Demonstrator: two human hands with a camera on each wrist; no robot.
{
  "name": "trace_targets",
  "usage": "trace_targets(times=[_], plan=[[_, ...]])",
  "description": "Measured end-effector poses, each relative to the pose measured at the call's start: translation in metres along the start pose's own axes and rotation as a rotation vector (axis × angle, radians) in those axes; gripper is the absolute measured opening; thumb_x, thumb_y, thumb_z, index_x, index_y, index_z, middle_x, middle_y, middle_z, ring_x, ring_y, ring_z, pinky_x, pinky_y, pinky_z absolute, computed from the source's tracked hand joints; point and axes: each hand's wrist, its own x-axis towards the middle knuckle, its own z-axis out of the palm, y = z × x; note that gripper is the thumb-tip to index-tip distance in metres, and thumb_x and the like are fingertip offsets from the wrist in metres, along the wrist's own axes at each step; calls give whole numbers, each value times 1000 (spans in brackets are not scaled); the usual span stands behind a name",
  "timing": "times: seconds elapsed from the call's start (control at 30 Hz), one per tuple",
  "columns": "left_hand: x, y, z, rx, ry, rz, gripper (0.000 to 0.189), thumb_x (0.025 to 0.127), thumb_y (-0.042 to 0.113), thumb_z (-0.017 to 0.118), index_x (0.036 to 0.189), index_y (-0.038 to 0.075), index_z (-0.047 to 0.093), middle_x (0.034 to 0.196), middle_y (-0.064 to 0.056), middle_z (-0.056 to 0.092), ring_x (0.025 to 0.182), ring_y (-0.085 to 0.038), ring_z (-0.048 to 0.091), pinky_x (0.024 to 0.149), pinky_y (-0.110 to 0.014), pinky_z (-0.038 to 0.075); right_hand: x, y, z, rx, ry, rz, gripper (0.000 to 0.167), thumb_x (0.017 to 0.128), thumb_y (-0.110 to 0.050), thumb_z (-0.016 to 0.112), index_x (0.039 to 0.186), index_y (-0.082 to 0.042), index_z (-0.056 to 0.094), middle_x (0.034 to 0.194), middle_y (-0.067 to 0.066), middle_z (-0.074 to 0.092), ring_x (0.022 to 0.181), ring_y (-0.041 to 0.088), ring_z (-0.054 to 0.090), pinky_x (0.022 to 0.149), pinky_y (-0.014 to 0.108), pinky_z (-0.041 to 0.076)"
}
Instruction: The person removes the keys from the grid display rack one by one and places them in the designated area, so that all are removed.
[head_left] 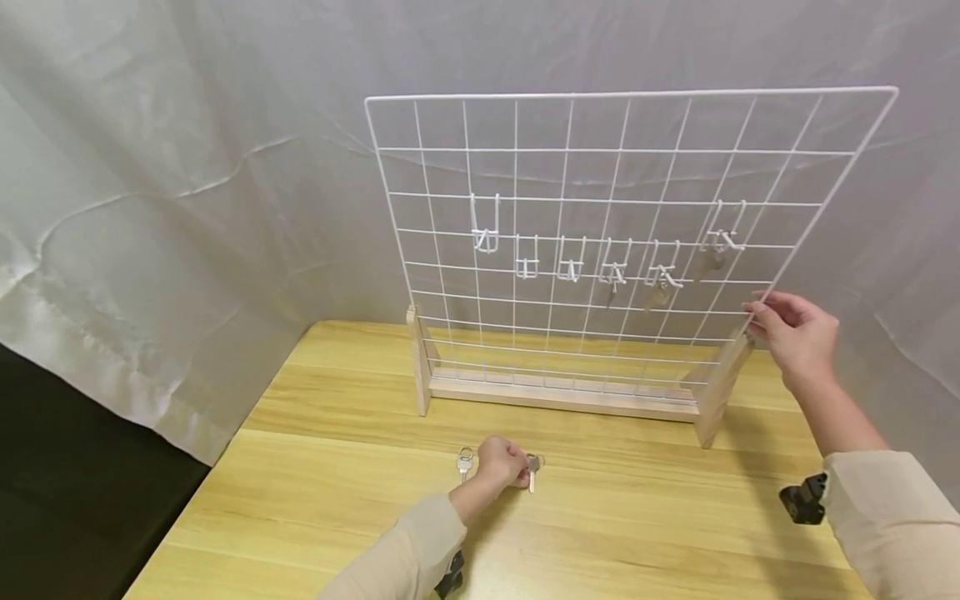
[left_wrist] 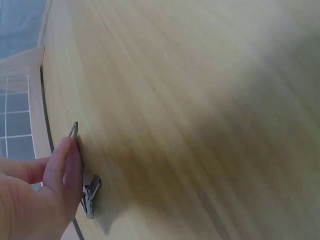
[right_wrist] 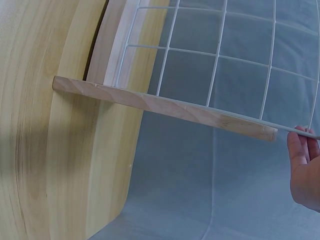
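My left hand [head_left: 501,462] is low over the table, its fingertips pinching a key [head_left: 533,472] with a small ring; in the left wrist view the metal edge [left_wrist: 74,130] shows at the fingertips. Another key [head_left: 464,462] lies on the wood just left of this hand. My right hand [head_left: 801,333] grips the right edge of a white wire grid panel [head_left: 570,152], thumb in front, just above the wooden foot [right_wrist: 165,106]. Keys hang from hooks at the panel's right, among them a brassy one [head_left: 658,297] and a darker one [head_left: 708,262].
The panel stands upright in a wooden base [head_left: 562,396] toward the table's back. More white hooks, one of them higher [head_left: 486,237], hang at left with no keys visible. Grey cloth [head_left: 225,167] surrounds the back and left. The wooden table [head_left: 337,475] extends in front.
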Motion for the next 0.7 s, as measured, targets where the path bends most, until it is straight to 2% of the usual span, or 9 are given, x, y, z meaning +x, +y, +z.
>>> trace_targets(times=[0.23, 0.7], plan=[[2, 3, 2, 53, -14, -52, 10, 79, -13, 58, 71, -10, 61, 60, -17, 64, 44, -13, 58, 48, -24, 57, -1, 0, 0, 1, 6, -3, 30, 85, 13, 53, 77, -12, 69, 71, -7, 71, 63, 1, 68, 60, 13, 55], [5, 1, 2, 90, -26, -56, 11, 81, -10, 61, 69, -10, 60, 59, -18, 64, 40, -12, 55, 46, -25, 56, 0, 1, 0, 16, 9, 4, 31, 84, 14, 53, 77, -11, 69, 71, -6, 71, 63, 2, 68, 60, 13, 55]])
